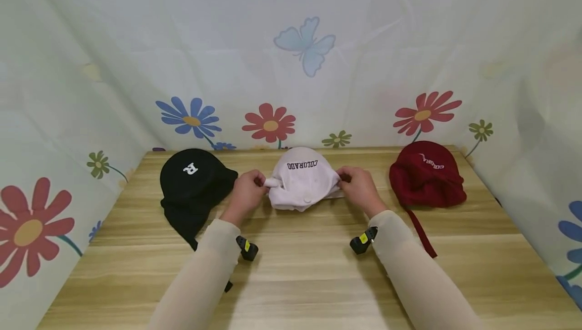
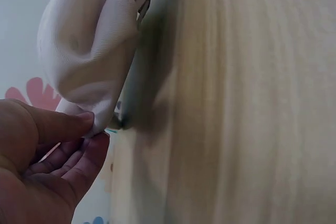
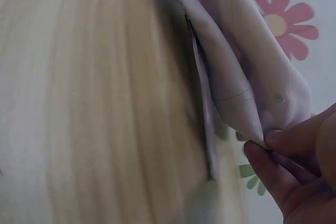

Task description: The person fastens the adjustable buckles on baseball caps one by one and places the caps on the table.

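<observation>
White cap (image 1: 302, 182), middle of the frame, and both hands on it! Left hand (image 1: 247, 192) pinches one edge, thumb nearly meeting fingertips; right hand (image 1: 361, 188) pinches the opposite edge just as tightly, likely to spread the limp cloth. Black cap (image 1: 195, 178) left, red cap (image 1: 427, 176) right, presumably spaced for working room.

Right hand (image 3: 302, 169) pinches edge of pale cap (image 3: 228, 80); strap (image 3: 208, 129) near wood-grain tabletop (image 3: 89, 98).

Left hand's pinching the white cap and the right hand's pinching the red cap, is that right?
Not quite: the right hand pinches the white cap too, as the right wrist view shows, not the red cap. The left hand is as you said.
</observation>
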### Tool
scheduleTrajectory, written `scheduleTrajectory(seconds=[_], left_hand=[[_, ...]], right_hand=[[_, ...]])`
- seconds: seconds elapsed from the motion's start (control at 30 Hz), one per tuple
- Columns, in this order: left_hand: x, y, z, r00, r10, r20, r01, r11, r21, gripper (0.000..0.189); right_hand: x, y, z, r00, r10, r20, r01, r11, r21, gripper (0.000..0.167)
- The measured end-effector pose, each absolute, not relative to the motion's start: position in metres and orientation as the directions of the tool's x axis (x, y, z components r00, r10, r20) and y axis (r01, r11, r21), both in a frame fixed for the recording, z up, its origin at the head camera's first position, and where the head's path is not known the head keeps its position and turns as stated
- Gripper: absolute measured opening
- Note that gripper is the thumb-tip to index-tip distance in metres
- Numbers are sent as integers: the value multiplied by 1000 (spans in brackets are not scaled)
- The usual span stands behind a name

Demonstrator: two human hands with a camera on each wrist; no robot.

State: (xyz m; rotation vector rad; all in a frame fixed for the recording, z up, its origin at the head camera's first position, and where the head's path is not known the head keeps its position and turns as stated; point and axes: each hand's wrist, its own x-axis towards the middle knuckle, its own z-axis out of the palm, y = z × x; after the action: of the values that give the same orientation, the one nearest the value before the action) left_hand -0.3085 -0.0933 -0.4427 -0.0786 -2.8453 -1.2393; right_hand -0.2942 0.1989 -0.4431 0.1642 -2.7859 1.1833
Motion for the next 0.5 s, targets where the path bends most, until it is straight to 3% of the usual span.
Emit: scheduleTrajectory(seconds=[0.5], left_hand=[[-311,-98,-470,-1000,-4,3,0,609,793,13]], right_hand=[[-297,197,-465,-990,-33,135,-116,728,-676,17]])
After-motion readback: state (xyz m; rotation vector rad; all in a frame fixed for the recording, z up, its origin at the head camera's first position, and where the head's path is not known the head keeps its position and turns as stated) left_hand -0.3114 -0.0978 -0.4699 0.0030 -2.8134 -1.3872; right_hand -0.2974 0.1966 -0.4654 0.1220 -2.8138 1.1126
